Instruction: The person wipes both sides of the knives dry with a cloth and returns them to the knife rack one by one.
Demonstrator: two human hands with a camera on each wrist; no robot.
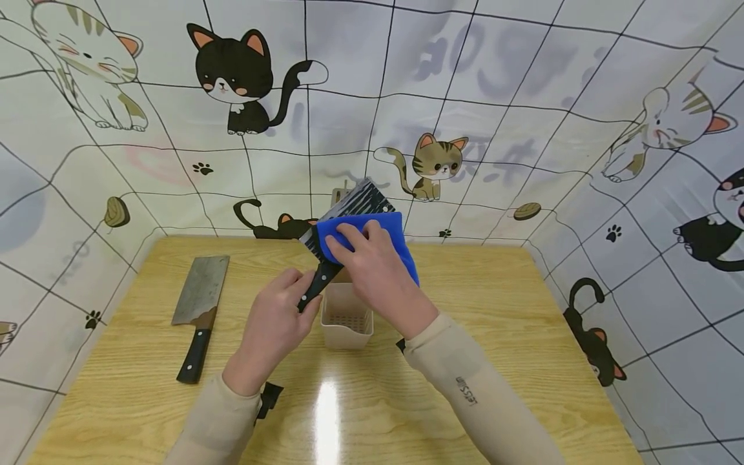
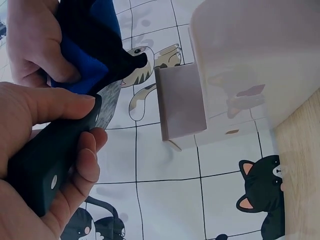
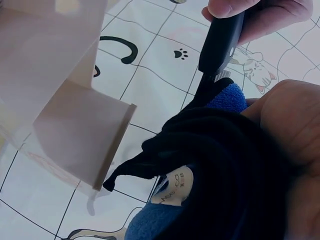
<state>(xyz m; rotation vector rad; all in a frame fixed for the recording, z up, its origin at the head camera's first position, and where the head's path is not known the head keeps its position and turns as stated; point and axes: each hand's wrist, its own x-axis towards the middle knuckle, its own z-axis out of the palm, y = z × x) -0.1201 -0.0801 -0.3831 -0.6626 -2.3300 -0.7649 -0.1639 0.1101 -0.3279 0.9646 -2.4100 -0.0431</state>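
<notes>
My left hand grips the black riveted handle of a broad-bladed kitchen knife, its blade tilted up and away to the right. Over the blade, my right hand holds a blue cloth, fingers spread on top. The cloth covers the middle of the blade, and the upper part shows dark streaks. In the right wrist view, the dark underside of the cloth hangs in folds with a small pale label. Below the hands stands a beige plastic holder with a perforated bottom, partly hidden.
A cleaver with a black handle lies on the wooden table at the left. Dark pieces show beside the left sleeve and by the right cuff. A cat-print sheet encloses the back and sides.
</notes>
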